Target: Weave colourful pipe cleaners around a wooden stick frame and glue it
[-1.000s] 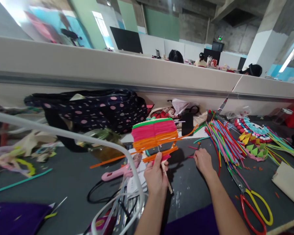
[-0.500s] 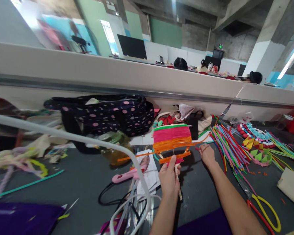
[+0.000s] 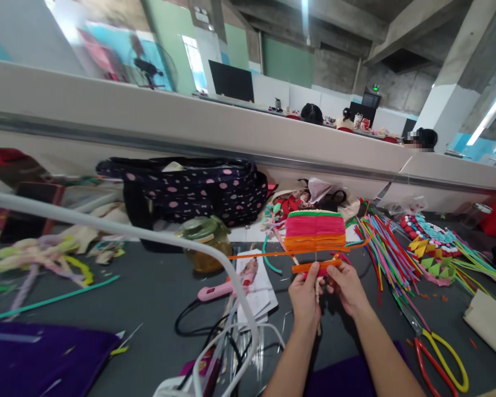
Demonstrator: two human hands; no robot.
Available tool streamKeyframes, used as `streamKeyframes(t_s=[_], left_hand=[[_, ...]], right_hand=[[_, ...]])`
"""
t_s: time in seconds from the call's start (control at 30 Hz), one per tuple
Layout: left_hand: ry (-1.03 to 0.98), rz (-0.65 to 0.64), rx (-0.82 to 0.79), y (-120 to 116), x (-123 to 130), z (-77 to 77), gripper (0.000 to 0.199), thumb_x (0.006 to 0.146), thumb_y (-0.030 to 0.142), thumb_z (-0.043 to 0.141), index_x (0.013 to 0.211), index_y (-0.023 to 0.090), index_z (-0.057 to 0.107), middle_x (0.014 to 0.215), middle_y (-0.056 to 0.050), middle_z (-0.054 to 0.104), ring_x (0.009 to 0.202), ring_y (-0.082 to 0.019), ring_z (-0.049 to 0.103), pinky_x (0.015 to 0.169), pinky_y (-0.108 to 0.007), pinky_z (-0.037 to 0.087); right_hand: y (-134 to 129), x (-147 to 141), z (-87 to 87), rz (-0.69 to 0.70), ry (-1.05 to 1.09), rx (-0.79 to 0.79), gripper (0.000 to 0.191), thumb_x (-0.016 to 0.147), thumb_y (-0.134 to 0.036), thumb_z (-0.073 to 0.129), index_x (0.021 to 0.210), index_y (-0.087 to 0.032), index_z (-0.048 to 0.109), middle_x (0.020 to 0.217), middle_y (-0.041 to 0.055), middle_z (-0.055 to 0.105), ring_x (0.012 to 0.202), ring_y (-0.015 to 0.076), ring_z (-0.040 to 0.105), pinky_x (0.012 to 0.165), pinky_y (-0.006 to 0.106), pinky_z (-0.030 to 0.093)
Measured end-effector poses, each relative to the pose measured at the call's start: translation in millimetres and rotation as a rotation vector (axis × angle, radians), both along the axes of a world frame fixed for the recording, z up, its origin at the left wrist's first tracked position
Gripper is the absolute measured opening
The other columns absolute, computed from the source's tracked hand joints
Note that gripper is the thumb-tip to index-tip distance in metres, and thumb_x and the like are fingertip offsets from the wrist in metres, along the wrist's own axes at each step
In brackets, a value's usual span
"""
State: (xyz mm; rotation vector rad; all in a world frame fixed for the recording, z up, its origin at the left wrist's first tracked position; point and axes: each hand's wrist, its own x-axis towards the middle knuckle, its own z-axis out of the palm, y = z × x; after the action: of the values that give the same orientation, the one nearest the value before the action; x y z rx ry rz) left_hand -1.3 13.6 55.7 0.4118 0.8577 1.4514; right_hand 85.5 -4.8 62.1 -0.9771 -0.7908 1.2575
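A craft piece of pink, orange and green pipe cleaners (image 3: 315, 229), laid side by side in a flat panel, stands out in front of me. Below the panel runs a short orange strip (image 3: 303, 267), with a pale twisted cord hanging under it. My left hand (image 3: 306, 295) pinches the strip's lower middle between thumb and fingers. At the strip's right end, my right hand (image 3: 347, 286) has its fingers closed on the piece. One long orange pipe cleaner (image 3: 256, 255) sticks out to the left beneath the panel, and another orange end reaches right.
Loose coloured pipe cleaners (image 3: 391, 248) lie to the right, above red-and-yellow-handled scissors (image 3: 442, 353). A pink glue gun (image 3: 217, 291), papers (image 3: 258, 298) and a glass jar (image 3: 206, 242) are left of my hands. A white cable (image 3: 149, 229) crosses in front. Behind stands a dotted bag (image 3: 190, 190).
My right hand has come in from the right side of the table to the piece and closed on the strip's right end. The left hand keeps its hold; the view has shifted slightly.
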Motion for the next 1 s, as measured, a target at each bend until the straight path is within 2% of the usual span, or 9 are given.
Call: streamKeyframes(t_s=[0.13, 0.23, 0.53, 0.83, 1.0], left_hand=[[0.003, -0.011, 0.005, -2.4, 6.2, -3.8, 0.037, 0.053, 0.04, 0.081, 0.063, 0.013, 0.058, 0.043, 0.003, 0.057, 0.031, -0.006, 0.044, 0.031, -0.016, 0.028], [-0.024, -0.038, -0.005, -3.3, 9.3, -5.4, 0.037, 0.052, 0.038, 0.082, 0.062, 0.013, 0.057, 0.045, 0.003, 0.058, 0.032, -0.006, 0.045, 0.03, -0.015, 0.029], [-0.114, -0.057, -0.068, -5.3, 8.1, -1.1, 0.038, 0.056, 0.042, 0.079, 0.062, 0.014, 0.055, 0.045, 0.002, 0.058, 0.033, -0.008, 0.049, 0.029, -0.016, 0.031], [-0.087, -0.068, -0.076, -4.9, 10.3, -4.8, 0.032, 0.055, 0.038, 0.078, 0.063, 0.013, 0.059, 0.046, 0.002, 0.059, 0.034, -0.01, 0.052, 0.03, -0.018, 0.033], [-0.05, -0.081, -0.067, -5.6, 11.4, -4.3, 0.034, 0.055, 0.039, 0.078, 0.059, 0.013, 0.056, 0.043, 0.001, 0.058, 0.031, -0.008, 0.047, 0.031, -0.016, 0.031]], right_hand=[[6.6, -6.0, -7.4, -0.192, 0.013, 0.037, 0.03, 0.066, -0.04, 0.076, 0.073, -0.015, 0.06, 0.054, -0.0072, 0.05, 0.039, 0.0032, 0.039, 0.035, 0.016, 0.029], [8.9, -3.9, -11.0, -0.243, 0.046, 0.05, 0.031, 0.064, -0.039, 0.077, 0.067, -0.016, 0.056, 0.052, -0.0083, 0.048, 0.037, 0.0028, 0.037, 0.034, 0.016, 0.027], [7.3, -2.3, -14.1, -0.243, 0.009, 0.075, 0.026, 0.068, -0.035, 0.075, 0.07, -0.014, 0.059, 0.055, -0.0065, 0.052, 0.037, 0.0031, 0.04, 0.033, 0.016, 0.027], [5.6, 0.1, -12.9, -0.242, -0.009, 0.061, 0.028, 0.067, -0.037, 0.075, 0.072, -0.015, 0.059, 0.057, -0.0057, 0.053, 0.037, 0.0034, 0.04, 0.034, 0.017, 0.026], [5.6, 0.2, -14.3, -0.264, -0.007, 0.061, 0.028, 0.066, -0.037, 0.075, 0.072, -0.015, 0.059, 0.057, -0.0062, 0.052, 0.037, 0.0034, 0.04, 0.034, 0.017, 0.027]])
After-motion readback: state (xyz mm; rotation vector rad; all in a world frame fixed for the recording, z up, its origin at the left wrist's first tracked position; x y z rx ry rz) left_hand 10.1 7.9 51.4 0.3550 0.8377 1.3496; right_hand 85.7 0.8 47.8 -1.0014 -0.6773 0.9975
